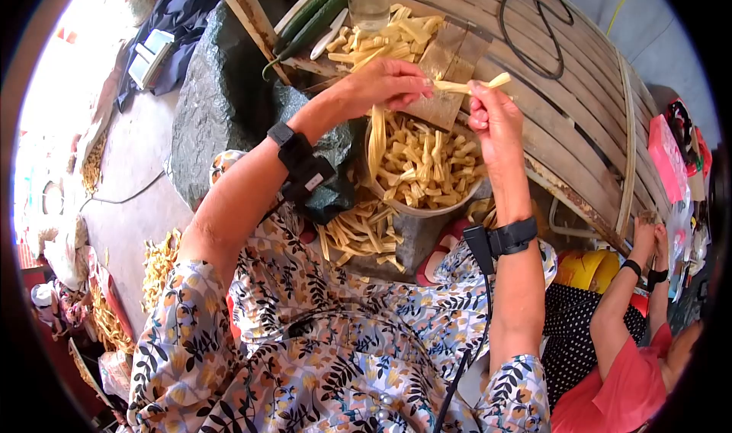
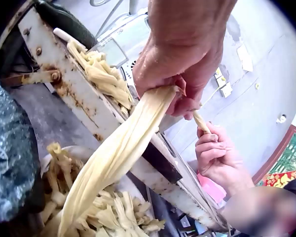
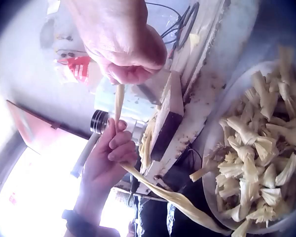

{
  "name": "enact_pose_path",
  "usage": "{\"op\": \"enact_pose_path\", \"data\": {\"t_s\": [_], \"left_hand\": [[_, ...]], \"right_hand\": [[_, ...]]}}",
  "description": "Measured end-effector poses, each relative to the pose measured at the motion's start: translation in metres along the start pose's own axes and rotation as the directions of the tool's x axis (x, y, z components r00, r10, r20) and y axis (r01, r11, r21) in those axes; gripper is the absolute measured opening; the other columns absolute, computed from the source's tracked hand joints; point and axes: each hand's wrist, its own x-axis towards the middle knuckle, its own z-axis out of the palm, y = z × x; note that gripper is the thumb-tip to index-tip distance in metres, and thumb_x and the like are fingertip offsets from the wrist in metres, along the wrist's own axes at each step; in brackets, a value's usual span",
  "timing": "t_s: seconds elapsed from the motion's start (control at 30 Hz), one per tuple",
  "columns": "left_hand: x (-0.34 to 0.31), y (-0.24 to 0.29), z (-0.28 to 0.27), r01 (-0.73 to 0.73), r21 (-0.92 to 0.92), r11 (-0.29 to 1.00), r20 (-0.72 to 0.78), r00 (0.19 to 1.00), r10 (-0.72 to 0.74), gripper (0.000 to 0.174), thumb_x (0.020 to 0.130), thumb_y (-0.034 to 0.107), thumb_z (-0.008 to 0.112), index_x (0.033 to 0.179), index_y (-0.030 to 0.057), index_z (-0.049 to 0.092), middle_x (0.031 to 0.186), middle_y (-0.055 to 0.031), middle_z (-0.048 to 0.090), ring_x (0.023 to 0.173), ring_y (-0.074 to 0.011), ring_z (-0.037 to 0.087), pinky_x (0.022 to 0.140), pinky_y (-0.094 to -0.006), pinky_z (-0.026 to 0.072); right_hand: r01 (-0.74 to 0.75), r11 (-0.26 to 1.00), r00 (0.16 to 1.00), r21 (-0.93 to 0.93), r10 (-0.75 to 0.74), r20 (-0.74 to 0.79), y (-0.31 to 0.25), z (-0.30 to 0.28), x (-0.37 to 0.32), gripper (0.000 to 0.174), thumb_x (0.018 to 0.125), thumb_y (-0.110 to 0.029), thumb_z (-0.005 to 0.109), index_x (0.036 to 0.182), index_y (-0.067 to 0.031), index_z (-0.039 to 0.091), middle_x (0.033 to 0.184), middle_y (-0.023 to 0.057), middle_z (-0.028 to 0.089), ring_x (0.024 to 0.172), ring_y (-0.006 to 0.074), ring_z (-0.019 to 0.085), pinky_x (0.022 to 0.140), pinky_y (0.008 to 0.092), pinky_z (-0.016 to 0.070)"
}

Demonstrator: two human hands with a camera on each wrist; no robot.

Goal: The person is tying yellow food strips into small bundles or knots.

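In the head view, our left hand (image 1: 393, 84) and right hand (image 1: 497, 120) pinch one pale strip (image 1: 451, 87) above the wooden board (image 1: 456, 55), fingers closed, probably to keep it taut. The bowl (image 1: 431, 212) sits on the near side. In the left wrist view, our left fingers curl round the strip, its wide tail hanging loose over the bowl. In the right wrist view, our right fingers close on it, the span between narrow and straight.
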Motion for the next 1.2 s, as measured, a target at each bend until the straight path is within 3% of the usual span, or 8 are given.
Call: {"op": "enact_pose_path", "data": {"t_s": [0.23,0.67,0.77,0.87,1.0,1.03,1.1,1.2], "left_hand": [[0.042,0.008,-0.023,-0.142,0.541,0.829,-0.306,0.885,0.351,0.019,0.082,0.020,0.058,0.083,0.0019,0.064,0.060,0.0035,0.050,0.055,-0.0039,0.043,0.048,-0.0190,0.0347],[0.041,-0.020,-0.032,-0.037,0.624,0.780,-0.401,0.842,0.360,0.017,0.080,0.018,0.059,0.079,0.0030,0.064,0.064,0.0023,0.056,0.055,-0.0044,0.047,0.048,-0.0201,0.0370],[0.015,-0.012,-0.018,-0.101,0.408,0.907,-0.276,0.933,0.229,0.014,0.083,0.018,0.056,0.085,0.0046,0.062,0.061,0.0029,0.052,0.051,-0.0034,0.043,0.046,-0.0186,0.0349],[-0.002,-0.012,0.005,-0.141,0.399,0.906,-0.151,0.965,0.217,0.014,0.085,0.019,0.055,0.088,0.0055,0.058,0.059,0.0045,0.049,0.049,-0.0024,0.041,0.044,-0.0176,0.0336],[-0.010,-0.017,0.042,-0.211,0.513,0.832,-0.071,0.956,0.286,0.016,0.083,0.018,0.059,0.089,0.0032,0.056,0.062,0.0015,0.054,0.054,-0.0028,0.047,0.046,-0.0183,0.0366],[-0.010,-0.017,0.048,-0.277,0.522,0.807,-0.036,0.938,0.345,0.017,0.083,0.018,0.059,0.090,0.0029,0.055,0.062,0.0010,0.054,0.055,-0.0030,0.047,0.046,-0.0187,0.0368],[-0.016,-0.014,0.048,-0.169,0.425,0.889,-0.007,0.982,0.190,0.018,0.083,0.018,0.059,0.091,0.0035,0.055,0.062,0.0009,0.054,0.055,-0.0033,0.046,0.047,-0.0187,0.0362],[-0.027,-0.014,0.032,0.021,0.162,0.987,0.079,0.996,-0.035,0.018,0.083,0.018,0.059,0.094,0.0045,0.055,0.062,0.0016,0.053,0.054,-0.0032,0.045,0.047,-0.0180,0.0352]], "right_hand": [[0.122,0.991,0.987,0.048,-0.115,-0.114,-0.006,0.004,0.039,0.011,0.075,-0.009,0.066,0.073,-0.0017,0.059,0.063,0.0020,0.054,0.047,0.0029,0.042,0.041,0.0142,0.0356],[0.106,0.962,0.955,-0.254,-0.170,-0.245,0.011,-0.025,0.044,0.018,0.075,-0.013,0.066,0.073,0.0032,0.059,0.063,0.0063,0.058,0.046,0.0049,0.046,0.041,0.0165,0.0349],[0.036,0.825,0.999,-0.563,-0.033,0.015,-0.013,-0.012,-0.002,0.021,0.076,-0.016,0.066,0.082,0.0034,0.061,0.066,0.0089,0.060,0.054,0.0100,0.053,0.048,0.0204,0.0411],[0.363,0.300,0.909,-0.882,-0.321,0.265,-0.004,-0.028,-0.029,0.024,0.076,-0.017,0.065,0.092,0.0008,0.061,0.075,0.0116,0.062,0.067,0.0166,0.059,0.061,0.0256,0.0457],[0.562,0.365,0.811,-0.743,-0.421,0.407,-0.001,-0.014,-0.035,0.026,0.076,-0.015,0.064,0.096,0.0000,0.058,0.088,0.0118,0.062,0.077,0.0182,0.060,0.070,0.0281,0.0457],[0.396,0.622,0.915,-0.676,-0.203,0.349,-0.003,-0.007,-0.042,0.023,0.077,-0.011,0.063,0.097,0.0006,0.058,0.087,0.0081,0.062,0.076,0.0149,0.059,0.069,0.0265,0.0458],[0.044,0.843,0.968,-0.536,0.097,0.232,-0.002,-0.017,-0.039,0.019,0.077,-0.006,0.061,0.095,0.0006,0.059,0.085,0.0039,0.062,0.076,0.0113,0.057,0.069,0.0244,0.0456],[0.324,0.661,0.938,-0.677,-0.130,0.322,-0.009,-0.029,-0.039,0.016,0.077,-0.003,0.061,0.092,0.0008,0.060,0.083,0.0023,0.062,0.077,0.0100,0.057,0.071,0.0233,0.0454]]}}
